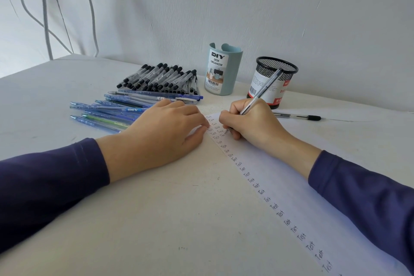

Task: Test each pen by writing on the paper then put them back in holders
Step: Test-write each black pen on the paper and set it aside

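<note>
Your right hand (253, 121) grips a pen (262, 94), tip on the paper (280, 186); your left hand (165, 130) rests at the paper's edge, fingers loose.

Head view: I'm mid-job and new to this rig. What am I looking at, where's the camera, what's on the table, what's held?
There is no machine here: a person works with two bare hands, and the single picture comes from a camera on their head, looking forward and down. The right hand grips a pen with its tip on the paper, beside a column of written words. The left hand rests relaxed at the paper's edge. On the table lie a pile of blue pens, a pile of black-capped pens and one loose pen. Two holders stand at the back: a blue desk organizer and a black mesh cup.
</note>
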{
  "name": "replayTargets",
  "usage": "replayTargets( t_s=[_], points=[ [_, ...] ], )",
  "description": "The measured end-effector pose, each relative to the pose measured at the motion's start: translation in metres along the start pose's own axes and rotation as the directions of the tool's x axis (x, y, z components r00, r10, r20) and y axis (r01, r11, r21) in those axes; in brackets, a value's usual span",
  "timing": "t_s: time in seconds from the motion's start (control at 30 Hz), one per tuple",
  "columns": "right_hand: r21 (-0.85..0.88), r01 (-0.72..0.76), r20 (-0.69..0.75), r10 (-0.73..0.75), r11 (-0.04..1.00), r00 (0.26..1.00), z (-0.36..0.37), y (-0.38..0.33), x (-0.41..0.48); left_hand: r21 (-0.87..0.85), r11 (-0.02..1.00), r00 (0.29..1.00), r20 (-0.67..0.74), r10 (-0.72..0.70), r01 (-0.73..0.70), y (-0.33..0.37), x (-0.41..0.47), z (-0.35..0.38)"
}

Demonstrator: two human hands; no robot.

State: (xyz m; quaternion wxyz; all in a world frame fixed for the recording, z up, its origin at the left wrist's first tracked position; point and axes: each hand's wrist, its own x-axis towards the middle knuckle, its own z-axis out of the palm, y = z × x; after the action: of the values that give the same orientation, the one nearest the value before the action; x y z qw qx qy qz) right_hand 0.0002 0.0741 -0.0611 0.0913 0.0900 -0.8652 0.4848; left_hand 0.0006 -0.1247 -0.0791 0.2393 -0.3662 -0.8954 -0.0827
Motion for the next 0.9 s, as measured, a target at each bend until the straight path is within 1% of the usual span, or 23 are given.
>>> replayTargets(
  t_s=[0.2, 0.37, 0.53, 0.6, 0.7, 0.73, 0.8, 0.87, 0.9],
  points=[
    [0.006, -0.005, -0.001, 0.005, 1.0, 1.0, 0.0, 0.001, -0.001, -0.003, 1.0, 1.0, 0.004, 0.0, 0.0, 0.0, -0.001, -0.001],
    [-0.02, -0.007, 0.006, 0.007, 1.0, 1.0, -0.001, -0.001, -0.002, 0.007, 1.0, 1.0, 0.005, -0.001, 0.001, 0.0, -0.001, 0.0],
    [0.145, -0.086, -0.032, 0.092, 0.986, 0.995, -0.008, -0.007, 0.001, -0.017, 1.0, 1.0, 0.015, -0.006, 0.007, 0.001, -0.001, -0.003],
    [0.152, -0.092, -0.041, 0.1, 0.984, 0.994, -0.016, -0.012, 0.005, -0.016, 1.0, 1.0, 0.002, -0.002, 0.002, 0.001, -0.002, -0.003],
    [0.107, -0.14, 0.038, 0.137, 0.984, 0.99, -0.036, -0.017, 0.01, -0.015, 1.0, 1.0, -0.02, 0.006, -0.007, 0.0, -0.003, -0.003],
    [0.068, -0.138, 0.062, 0.134, 0.988, 0.989, -0.041, -0.017, 0.012, -0.016, 1.0, 1.0, -0.018, 0.008, -0.008, 0.0, -0.003, -0.003],
    [-0.068, -0.04, 0.05, 0.044, 0.997, 0.998, -0.051, -0.016, 0.015, -0.014, 1.0, 1.0, -0.02, 0.011, -0.011, 0.0, -0.003, -0.003],
    [-0.177, 0.098, 0.021, -0.095, 0.979, 0.995, -0.057, -0.015, 0.017, -0.015, 1.0, 1.0, -0.025, 0.007, -0.007, 0.001, -0.003, -0.002],
    [-0.226, 0.147, 0.041, -0.141, 0.963, 0.989, -0.06, -0.014, 0.019, -0.017, 1.0, 1.0, -0.024, 0.005, -0.005, 0.001, -0.003, -0.002]
  ],
)
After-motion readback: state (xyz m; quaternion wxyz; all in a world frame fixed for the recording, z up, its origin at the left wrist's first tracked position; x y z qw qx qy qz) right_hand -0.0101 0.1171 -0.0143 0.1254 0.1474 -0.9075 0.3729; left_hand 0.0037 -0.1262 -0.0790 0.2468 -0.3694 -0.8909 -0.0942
